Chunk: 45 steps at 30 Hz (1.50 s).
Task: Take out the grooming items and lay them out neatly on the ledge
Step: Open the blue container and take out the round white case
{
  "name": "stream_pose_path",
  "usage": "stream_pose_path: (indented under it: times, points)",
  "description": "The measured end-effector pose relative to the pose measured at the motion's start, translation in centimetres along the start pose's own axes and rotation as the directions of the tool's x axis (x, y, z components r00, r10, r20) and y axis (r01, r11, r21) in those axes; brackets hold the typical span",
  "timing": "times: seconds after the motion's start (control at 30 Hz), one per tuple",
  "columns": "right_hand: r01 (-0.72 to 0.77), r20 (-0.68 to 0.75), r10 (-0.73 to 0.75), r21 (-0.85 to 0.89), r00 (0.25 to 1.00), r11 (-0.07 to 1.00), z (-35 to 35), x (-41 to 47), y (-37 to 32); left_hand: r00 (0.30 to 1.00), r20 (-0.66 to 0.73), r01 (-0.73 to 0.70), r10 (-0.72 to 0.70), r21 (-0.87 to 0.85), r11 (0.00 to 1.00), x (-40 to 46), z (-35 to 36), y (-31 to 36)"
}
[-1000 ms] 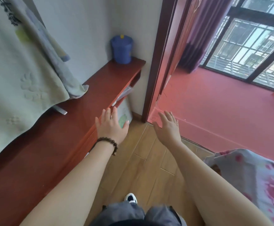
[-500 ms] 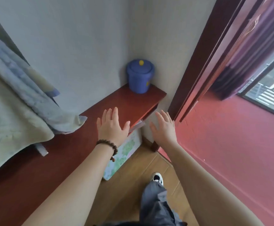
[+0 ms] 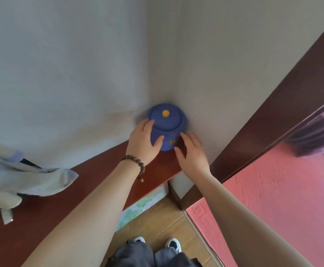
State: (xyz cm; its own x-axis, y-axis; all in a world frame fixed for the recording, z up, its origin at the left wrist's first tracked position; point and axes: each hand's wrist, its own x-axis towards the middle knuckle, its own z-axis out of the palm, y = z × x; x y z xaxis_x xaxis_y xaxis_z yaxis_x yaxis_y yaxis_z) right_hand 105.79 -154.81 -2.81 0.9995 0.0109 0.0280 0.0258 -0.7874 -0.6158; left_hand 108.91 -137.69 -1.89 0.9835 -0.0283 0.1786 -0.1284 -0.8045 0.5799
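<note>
Fingers of left hand (image 3: 143, 143) spread and curved around the left side of the round blue lidded jar with yellow knob (image 3: 167, 125), thumb on its front. Right hand (image 3: 191, 151) just right of the jar, fingers straight and apart; contact unclear. Jar sits in the wall corner, far end of the dark red wooden ledge (image 3: 41, 212). Both forearms extended toward the jar.

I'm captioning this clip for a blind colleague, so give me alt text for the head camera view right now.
A person's left hand cups the side of a lidded blue jar in the corner of a red-brown ledge, while the right hand reaches its other side. A pale towel hangs at left.
</note>
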Motion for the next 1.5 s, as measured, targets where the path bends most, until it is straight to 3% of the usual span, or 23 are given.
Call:
stream_pose_path:
  times: [0.27,0.47,0.93,1.17,1.5]
  points:
    - [-0.003,0.0,0.003,0.068,1.0,0.998,-0.2,3.3,0.1,0.991,0.127,-0.046,0.049,-0.026,0.999,7.5,1.8,0.5]
    - [-0.017,0.002,0.017,0.07,1.0,0.997,-0.2,4.3,0.3,0.998,0.002,-0.055,0.056,-0.136,0.989,8.6,2.9,0.4]
    - [-0.029,0.068,0.025,0.053,0.997,0.998,0.3,6.1,0.0,0.987,-0.154,-0.064,0.037,-0.17,0.983,6.0,-0.6,-1.0]
    - [-0.056,0.049,0.055,0.029,0.997,0.998,0.7,6.3,-0.2,0.975,-0.202,0.064,-0.087,-0.117,0.991,0.4,-1.8,-4.7]
    - [-0.058,0.044,0.057,0.026,0.997,0.998,1.0,6.2,-0.4,0.966,0.006,0.257,-0.257,-0.02,0.966,-3.6,2.4,-10.0]
